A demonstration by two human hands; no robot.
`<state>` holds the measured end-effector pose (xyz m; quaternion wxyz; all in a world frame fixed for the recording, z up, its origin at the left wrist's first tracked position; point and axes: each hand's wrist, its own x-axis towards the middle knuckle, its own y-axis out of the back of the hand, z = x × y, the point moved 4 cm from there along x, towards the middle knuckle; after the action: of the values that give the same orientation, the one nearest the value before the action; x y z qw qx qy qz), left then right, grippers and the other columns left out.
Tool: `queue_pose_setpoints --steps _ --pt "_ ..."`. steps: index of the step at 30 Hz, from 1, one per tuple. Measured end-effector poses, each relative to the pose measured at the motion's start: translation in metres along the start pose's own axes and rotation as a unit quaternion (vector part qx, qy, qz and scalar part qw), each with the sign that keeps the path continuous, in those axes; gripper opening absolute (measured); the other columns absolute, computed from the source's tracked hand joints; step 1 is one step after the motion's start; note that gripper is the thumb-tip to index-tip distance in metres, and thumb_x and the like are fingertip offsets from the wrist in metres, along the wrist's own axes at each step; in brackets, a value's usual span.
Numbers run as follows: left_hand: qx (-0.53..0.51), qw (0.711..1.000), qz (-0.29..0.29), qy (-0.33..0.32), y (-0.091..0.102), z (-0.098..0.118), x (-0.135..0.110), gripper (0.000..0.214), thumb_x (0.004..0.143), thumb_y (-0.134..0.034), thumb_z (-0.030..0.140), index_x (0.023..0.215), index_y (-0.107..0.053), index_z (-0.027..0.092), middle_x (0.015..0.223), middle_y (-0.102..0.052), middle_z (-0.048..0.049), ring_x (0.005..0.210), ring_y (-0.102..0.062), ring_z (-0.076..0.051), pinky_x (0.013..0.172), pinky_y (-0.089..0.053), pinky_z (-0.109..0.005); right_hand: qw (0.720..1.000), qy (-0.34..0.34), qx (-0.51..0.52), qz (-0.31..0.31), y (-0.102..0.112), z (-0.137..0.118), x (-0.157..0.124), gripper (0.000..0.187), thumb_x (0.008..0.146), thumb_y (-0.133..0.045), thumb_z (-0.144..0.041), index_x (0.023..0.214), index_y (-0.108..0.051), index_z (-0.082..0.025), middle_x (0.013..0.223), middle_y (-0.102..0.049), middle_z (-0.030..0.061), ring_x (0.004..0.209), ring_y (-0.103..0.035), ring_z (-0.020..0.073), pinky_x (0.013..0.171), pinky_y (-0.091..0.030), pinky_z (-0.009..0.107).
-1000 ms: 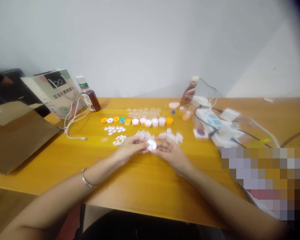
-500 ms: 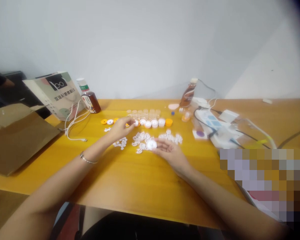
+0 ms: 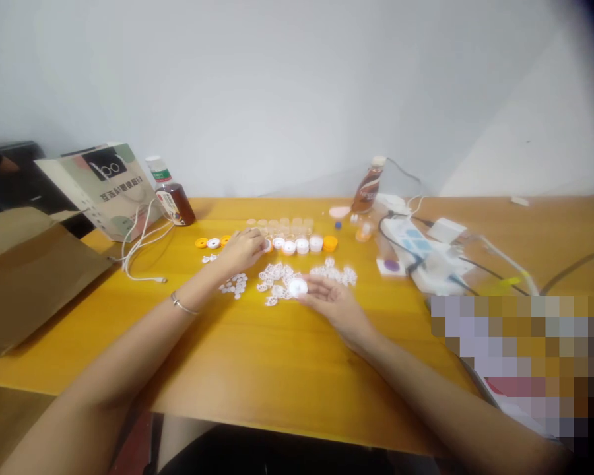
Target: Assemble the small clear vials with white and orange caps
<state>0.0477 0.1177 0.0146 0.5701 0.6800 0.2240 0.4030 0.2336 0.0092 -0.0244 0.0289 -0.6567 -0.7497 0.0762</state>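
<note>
Knocking risk, far row: left hand [image 3: 243, 252] is at the line of orange and white round plastic caps [image 3: 301, 246]; a careless fingertip could shove one into the clear round plastic cups [image 3: 284, 226] just beyond.
Slipping risk, near side: right hand [image 3: 336, 305] has the white round plastic disc [image 3: 297, 287] by its right edge only; a loose pinch could drop it on the white openwork plastic pieces [image 3: 276, 272].
Mixing risk, left forearm: a low sweep could drag the small white round plastic pieces [image 3: 235, 285] rightward into the openwork pile.
Left hand: fingers bent, tips close together by the caps; grip hidden, can't tell if anything is held.
Right hand: thumb and fingers closed on the disc, remaining fingers loosely curled.
Hand spacing: well apart, left one farther out.
Disc: left of the right palm, overlapping the openwork pile's near-right edge in view; height above the table unclear.
</note>
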Motion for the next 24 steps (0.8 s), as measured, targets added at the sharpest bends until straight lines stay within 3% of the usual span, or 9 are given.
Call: queue_pose_setpoints --steps 4,9,15,24 --pt "-0.001 0.998 -0.037 -0.046 0.003 0.008 -0.009 0.017 0.082 -0.046 0.02 0.081 -0.063 0.018 0.09 -0.059 -0.0061 0.088 -0.053 -0.022 0.072 -0.034 -0.032 1.0 -0.002 -0.001 0.002 -0.001 -0.001 0.0 0.032 0.059 -0.074 -0.023 0.089 -0.064 -0.024 0.077 -0.067 -0.0024 0.078 -0.064 0.0133 0.088 -0.047 0.035" --pt "0.004 0.998 -0.058 -0.037 0.002 0.006 -0.009 0.018 0.08 -0.048 0.022 0.076 -0.065 0.018 0.089 -0.06 -0.0062 0.086 -0.055 -0.021 0.072 -0.035 -0.032 1.0 -0.007 0.001 0.003 -0.001 0.0 0.0 0.032 0.059 -0.074 -0.023 0.09 -0.064 -0.023 0.076 -0.067 -0.0026 0.076 -0.064 0.0124 0.087 -0.047 0.034" --pt "-0.029 0.998 -0.031 0.056 0.004 -0.004 0.007 0.021 0.08 -0.049 0.029 0.082 -0.065 0.016 0.087 -0.06 -0.0062 0.084 -0.057 -0.019 0.075 -0.041 -0.028 1.0 0.005 -0.018 0.0 0.0 0.002 0.0 0.034 0.06 -0.073 -0.025 0.092 -0.063 -0.022 0.078 -0.066 -0.0011 0.077 -0.063 0.0131 0.087 -0.047 0.035" --pt "0.009 0.988 -0.031 0.153 -0.018 -0.008 0.032 0.026 0.072 -0.054 0.035 0.073 -0.065 0.011 0.08 -0.059 -0.0127 0.078 -0.058 -0.024 0.069 -0.044 -0.032 0.999 0.008 -0.033 -0.01 -0.002 0.004 0.0 0.036 0.06 -0.073 -0.024 0.095 -0.063 -0.021 0.08 -0.065 -0.0003 0.075 -0.062 0.0118 0.085 -0.048 0.033"
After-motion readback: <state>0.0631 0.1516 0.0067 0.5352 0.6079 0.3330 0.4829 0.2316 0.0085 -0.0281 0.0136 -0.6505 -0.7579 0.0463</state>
